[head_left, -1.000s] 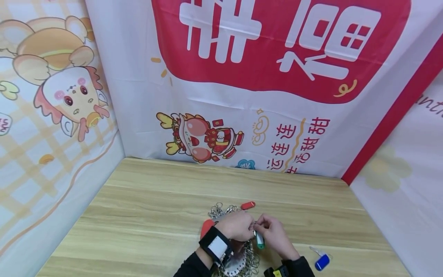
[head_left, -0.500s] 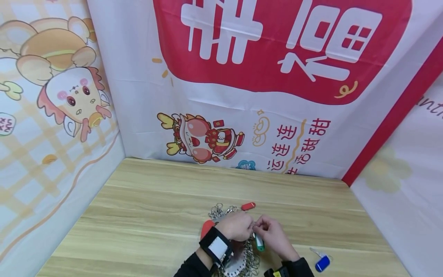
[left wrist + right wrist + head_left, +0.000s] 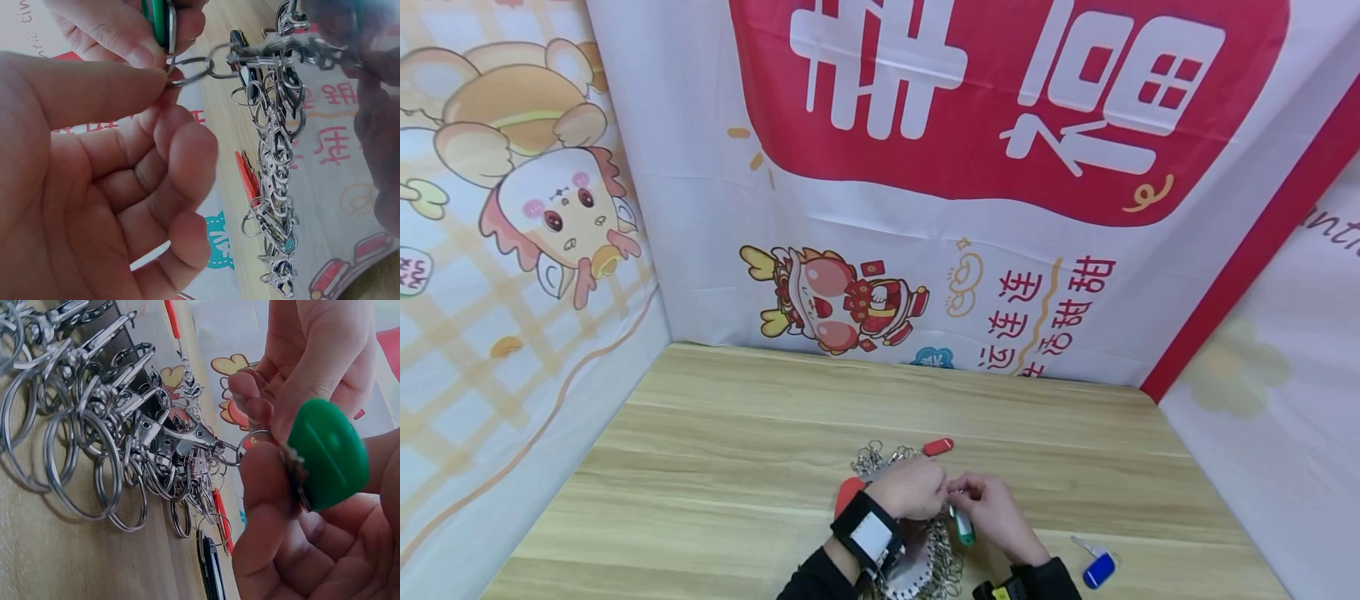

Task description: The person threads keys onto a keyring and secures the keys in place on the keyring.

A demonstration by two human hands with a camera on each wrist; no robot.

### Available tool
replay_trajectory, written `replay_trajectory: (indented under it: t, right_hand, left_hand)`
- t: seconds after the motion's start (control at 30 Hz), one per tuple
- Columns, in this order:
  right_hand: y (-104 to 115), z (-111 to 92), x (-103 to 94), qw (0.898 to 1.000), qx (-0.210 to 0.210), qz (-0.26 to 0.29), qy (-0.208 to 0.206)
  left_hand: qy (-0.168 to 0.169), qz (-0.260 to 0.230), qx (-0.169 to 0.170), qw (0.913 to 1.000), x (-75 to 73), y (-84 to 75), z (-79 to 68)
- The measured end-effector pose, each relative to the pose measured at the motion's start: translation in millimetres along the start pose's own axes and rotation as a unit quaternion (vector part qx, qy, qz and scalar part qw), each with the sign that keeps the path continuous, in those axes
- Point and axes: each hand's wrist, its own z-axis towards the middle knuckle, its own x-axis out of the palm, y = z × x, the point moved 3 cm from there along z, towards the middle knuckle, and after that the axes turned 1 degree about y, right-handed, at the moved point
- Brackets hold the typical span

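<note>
My left hand (image 3: 913,490) pinches a metal ring (image 3: 201,76) between thumb and forefinger; its other fingers are loosely bent. That ring links to another ring on a swivel clip (image 3: 190,440) of a round key rack. My right hand (image 3: 996,510) meets it at the ring and holds a key tag with a green end (image 3: 964,528), along with a metal key (image 3: 294,464) beside it. In the right wrist view the tag's green end (image 3: 328,456) points at the camera. Whether the tag's own ring is threaded on the clip's ring is hidden by the fingertips.
The rack's pale disc (image 3: 910,575) bears many hanging clips and rings, partly under my left forearm. A red tag (image 3: 937,447) lies behind it, and a round red piece (image 3: 847,493) at its left. A blue key tag (image 3: 1099,571) with key lies at right on the wooden table (image 3: 715,467).
My right hand's fingertips have shifted slightly down and left at the ring, and the green tag has tilted a little. My left hand stays in place.
</note>
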Motion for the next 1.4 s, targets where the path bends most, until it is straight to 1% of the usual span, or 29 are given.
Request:
replay_trajectory:
  t: [0.1, 0.23, 0.37, 0.43, 0.5, 0.57, 0.63, 0.73, 0.87, 0.97, 1.13, 1.23, 1.3, 1.4]
  right_hand:
    - [-0.2, 0.9, 0.3, 1.0, 0.002, -0.009, -0.015]
    - [0.0, 1.0, 1.2, 0.999, 0.014, -0.014, -0.028]
    - [0.4, 1.5, 1.7, 0.999, 0.033, -0.017, -0.03]
    - [0.5, 1.8, 1.4, 0.999, 0.033, -0.018, -0.029]
    - [0.7, 1.7, 0.8, 0.999, 0.023, -0.016, -0.024]
    - [0.8, 1.8, 0.4, 1.0, 0.012, -0.019, -0.016]
    - [1.3, 1.3, 0.3, 1.0, 0.005, -0.018, -0.004]
    - [1.4, 1.2, 0.1, 1.0, 0.005, -0.023, 0.006]
    - [-0.1, 1.9, 0.1, 1.0, 0.014, -0.028, -0.001]
    - [-0.5, 2.2, 0.4, 1.0, 0.017, -0.024, -0.008]
    - [0.9, 1.3, 0.2, 1.0, 0.01, -0.017, -0.002]
    - [1.6, 0.9, 0.1, 1.0, 0.003, -0.019, 0.007]
    - [1.2, 1.0, -0.1, 1.0, 0.0, -0.022, 0.011]
    - [-0.8, 2.6, -0.4, 1.0, 0.01, -0.028, 0.01]
  left_hand:
    - [-0.002, -0.014, -0.008, 0.9999, -0.7, 1.0, -0.4]
    - [0.006, -0.025, -0.016, 0.9995, -1.1, 2.0, -0.9]
    - [0.01, -0.015, -0.005, 0.9998, -1.7, 1.4, -1.9]
    - [0.009, -0.002, 0.003, 1.0, -1.9, 0.7, -2.1]
    - [0.009, 0.012, 0.008, 0.9999, -1.7, 0.3, -1.7]
    - [0.011, 0.016, 0.005, 0.9998, -1.4, 0.3, -1.4]
    - [0.01, 0.012, 0.001, 0.9999, -1.0, 0.7, -1.0]
    - [0.005, -0.001, -0.003, 1.0, -1.5, 1.5, -0.4]
    - [-0.003, -0.009, 0.003, 1.0, -1.0, 3.1, 0.5]
    - [0.001, -0.008, 0.009, 0.9999, -0.5, 3.8, 0.4]
    - [0.007, -0.002, 0.016, 0.9999, -1.0, 3.2, -0.4]
    - [0.006, 0.001, 0.014, 0.9999, -1.6, 2.6, -1.1]
    - [0.005, -0.001, 0.006, 1.0, -2.2, 2.7, -1.0]
    - [-0.001, -0.005, -0.007, 1.0, -3.9, 3.1, -0.6]
